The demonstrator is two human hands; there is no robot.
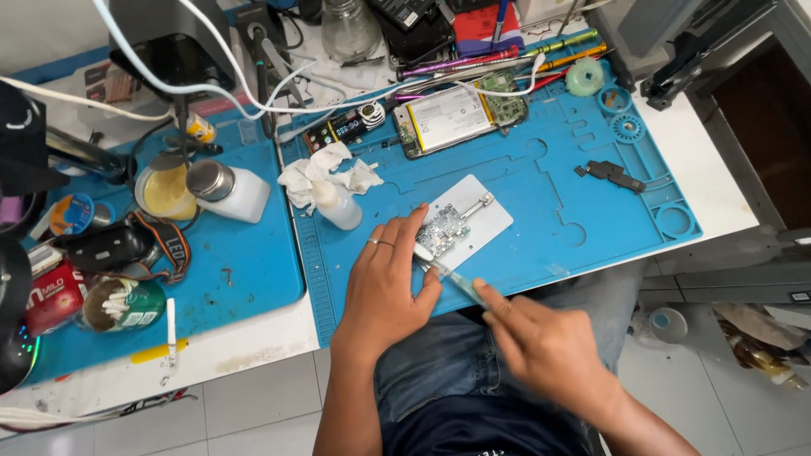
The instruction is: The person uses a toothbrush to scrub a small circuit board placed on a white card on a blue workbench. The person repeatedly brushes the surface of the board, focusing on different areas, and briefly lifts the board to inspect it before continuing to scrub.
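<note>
We look down from above at a repair bench [726, 181] covered by two blue work mats.

Our left hand [390, 283] lies flat on the right-hand mat [583, 215]. Its fingertips [417, 213] press down on a small circuit board [444, 228], which sits clamped in a pale metal holder plate [492, 221] near the mat's front edge. There is a ring on one finger.

Our right hand [541, 342] is closed around a slim brush with a clear handle [449, 274]. The brush slants up and to the left, and its pale head touches the near edge of the circuit board, just under the left thumb. This hand is slightly blurred.

Behind the board, further back on the mat, lies an opened phone [452, 118] with its battery showing. A small white squeeze bottle [336, 205] rests on its side just left of our left hand, next to crumpled tissue [314, 173]. On the left-hand mat [245, 262] are a white bottle with a metal cap [230, 190] and a headlamp on a strap [127, 245], well apart from both hands.
</note>
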